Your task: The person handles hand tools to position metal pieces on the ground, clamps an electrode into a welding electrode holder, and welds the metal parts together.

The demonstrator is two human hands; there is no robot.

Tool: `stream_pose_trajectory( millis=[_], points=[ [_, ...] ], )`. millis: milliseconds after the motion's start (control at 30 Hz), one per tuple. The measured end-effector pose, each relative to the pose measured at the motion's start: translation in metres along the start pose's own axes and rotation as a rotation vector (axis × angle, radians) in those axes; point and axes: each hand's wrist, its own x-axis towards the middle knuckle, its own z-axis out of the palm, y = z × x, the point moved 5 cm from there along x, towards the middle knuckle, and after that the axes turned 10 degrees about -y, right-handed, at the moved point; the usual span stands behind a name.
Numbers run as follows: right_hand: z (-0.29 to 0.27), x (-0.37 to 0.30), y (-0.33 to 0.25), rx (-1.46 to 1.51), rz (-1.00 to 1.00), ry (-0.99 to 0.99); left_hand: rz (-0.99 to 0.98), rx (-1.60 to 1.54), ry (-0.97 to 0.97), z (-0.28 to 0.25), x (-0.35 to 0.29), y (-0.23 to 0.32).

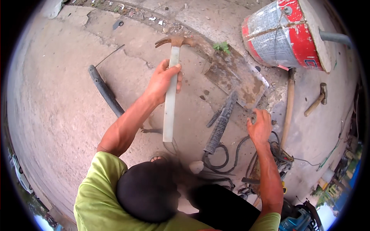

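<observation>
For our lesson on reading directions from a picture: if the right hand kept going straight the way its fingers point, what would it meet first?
The right hand points up the picture, so it would probably first meet the rusty metal blade lying on the concrete just ahead; depth is hard to judge.

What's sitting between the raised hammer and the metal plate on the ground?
Nothing visible. The left hand holds the hammer up, and only bare concrete lies between it and the metal plate. The right hand rests at the plate's near corner.

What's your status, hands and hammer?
Left hand gripping claw hammer mid-handle, head raised. Right hand down by metal blade edge on the concrete. Black ribbed bar and cables between hands.
</observation>
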Motion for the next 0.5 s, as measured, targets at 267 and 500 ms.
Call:
stream_pose_trajectory(
  millis=[267, 500],
  points=[
    [0.030, 0.043, 0.003, -0.320, -0.274, -0.005, -0.011, 0.336, 0.058, -0.010, -0.022, -0.017],
    [-0.027, 0.027, -0.023, -0.410, -0.487, 0.032, 0.035, 0.361, 0.082, -0.020, -0.035, -0.014]
  ],
)
